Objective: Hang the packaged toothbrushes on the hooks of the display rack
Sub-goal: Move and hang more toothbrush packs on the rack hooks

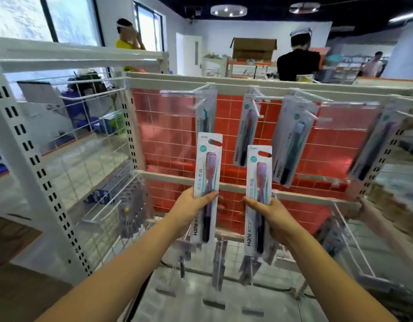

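So both hands are loaded right now: the left hand (189, 205) is clamped around the lower half of one packaged toothbrush (207, 182), and the right hand (268, 213) is gripping a second pack (258, 196) the same way. Both cards are upright, hang slots at the top, held in front of the display rack (247, 184) and just below its top row of hooks.

That top row already has packs hanging on it: one on the leftmost hook (202, 89) right above the left-hand pack, more on the hook (256, 105) above the right-hand one.

What I'd worry about: holding the cards so low means the tops can wobble, so lining up those little slots with a thin hook tip could easily miss. Also, pushing a new pack on could nudge the ones already hanging and knock one off. And trying both at once splits attention; probably safer one at a time.
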A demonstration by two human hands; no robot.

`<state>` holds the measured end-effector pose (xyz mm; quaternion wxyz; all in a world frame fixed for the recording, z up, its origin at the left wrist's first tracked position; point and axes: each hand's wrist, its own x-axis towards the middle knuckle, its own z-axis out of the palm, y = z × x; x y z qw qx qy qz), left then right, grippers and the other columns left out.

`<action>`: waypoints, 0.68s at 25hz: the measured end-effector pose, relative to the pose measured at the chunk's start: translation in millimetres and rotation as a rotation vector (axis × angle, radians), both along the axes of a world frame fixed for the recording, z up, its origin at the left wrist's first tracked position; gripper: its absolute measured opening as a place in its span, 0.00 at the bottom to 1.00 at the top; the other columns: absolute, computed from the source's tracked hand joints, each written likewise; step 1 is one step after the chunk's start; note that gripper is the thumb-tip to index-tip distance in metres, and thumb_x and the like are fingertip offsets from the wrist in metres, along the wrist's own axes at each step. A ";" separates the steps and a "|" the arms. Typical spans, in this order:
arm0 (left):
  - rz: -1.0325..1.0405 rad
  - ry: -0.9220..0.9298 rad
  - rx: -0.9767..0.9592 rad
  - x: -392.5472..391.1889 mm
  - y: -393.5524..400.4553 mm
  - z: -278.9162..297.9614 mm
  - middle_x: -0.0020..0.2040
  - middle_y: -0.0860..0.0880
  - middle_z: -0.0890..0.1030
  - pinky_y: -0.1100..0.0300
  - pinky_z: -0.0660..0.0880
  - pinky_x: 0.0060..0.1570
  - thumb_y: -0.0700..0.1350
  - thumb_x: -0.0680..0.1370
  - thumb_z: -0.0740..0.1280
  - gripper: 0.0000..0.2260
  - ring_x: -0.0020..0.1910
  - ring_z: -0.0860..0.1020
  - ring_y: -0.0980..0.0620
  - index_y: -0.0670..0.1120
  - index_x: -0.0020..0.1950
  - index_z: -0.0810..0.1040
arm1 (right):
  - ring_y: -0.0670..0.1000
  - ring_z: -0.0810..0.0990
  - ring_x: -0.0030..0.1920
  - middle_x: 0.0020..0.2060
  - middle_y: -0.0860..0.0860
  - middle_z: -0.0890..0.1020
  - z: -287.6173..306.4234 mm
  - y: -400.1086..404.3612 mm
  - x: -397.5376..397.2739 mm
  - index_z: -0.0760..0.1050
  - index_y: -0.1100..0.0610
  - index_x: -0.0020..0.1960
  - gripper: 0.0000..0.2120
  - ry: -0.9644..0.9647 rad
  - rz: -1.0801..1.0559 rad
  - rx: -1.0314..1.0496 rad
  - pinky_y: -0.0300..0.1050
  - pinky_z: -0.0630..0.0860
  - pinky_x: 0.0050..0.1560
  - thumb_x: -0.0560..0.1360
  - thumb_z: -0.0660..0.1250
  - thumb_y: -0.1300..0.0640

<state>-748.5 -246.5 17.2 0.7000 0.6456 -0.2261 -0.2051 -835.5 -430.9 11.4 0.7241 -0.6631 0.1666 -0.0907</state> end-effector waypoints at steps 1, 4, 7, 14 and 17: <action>0.000 0.004 0.003 5.9 -10.9 2.8 0.41 0.52 0.83 0.66 0.78 0.42 0.41 0.75 0.67 0.06 0.38 0.83 0.59 0.45 0.52 0.77 | 0.56 0.84 0.47 0.45 0.56 0.85 0.3 -8.6 2.2 0.77 0.59 0.55 0.21 0.006 -0.013 -0.005 0.54 0.79 0.53 0.64 0.74 0.52; 0.012 0.053 -0.016 23.5 -41.0 6.4 0.47 0.47 0.83 0.52 0.76 0.59 0.45 0.72 0.70 0.14 0.48 0.82 0.51 0.43 0.56 0.77 | 0.55 0.83 0.47 0.44 0.55 0.85 4.2 -31.9 3.6 0.78 0.58 0.52 0.14 0.002 -0.041 -0.045 0.54 0.78 0.55 0.68 0.73 0.55; -0.006 0.053 -0.045 37.7 -73.4 11.7 0.53 0.44 0.82 0.47 0.70 0.65 0.49 0.69 0.71 0.22 0.55 0.80 0.46 0.42 0.60 0.76 | 0.58 0.83 0.50 0.47 0.58 0.84 8.7 -52.7 1.3 0.78 0.59 0.52 0.12 -0.042 -0.013 -0.076 0.56 0.78 0.57 0.70 0.72 0.57; -0.032 0.001 -0.085 66.8 -119.0 37.1 0.41 0.49 0.84 0.50 0.74 0.59 0.48 0.70 0.72 0.13 0.47 0.82 0.49 0.44 0.52 0.80 | 0.60 0.83 0.50 0.48 0.60 0.84 3.4 -73.2 14.7 0.78 0.61 0.55 0.17 -0.003 -0.008 -0.035 0.58 0.78 0.55 0.68 0.72 0.56; -0.042 -0.044 -0.107 80.7 -132.9 44.1 0.42 0.46 0.83 0.55 0.79 0.51 0.42 0.74 0.69 0.09 0.42 0.82 0.49 0.41 0.53 0.78 | 0.59 0.83 0.48 0.48 0.61 0.84 -0.9 -75.3 21.5 0.78 0.62 0.55 0.16 -0.028 -0.010 -0.035 0.55 0.79 0.54 0.69 0.72 0.57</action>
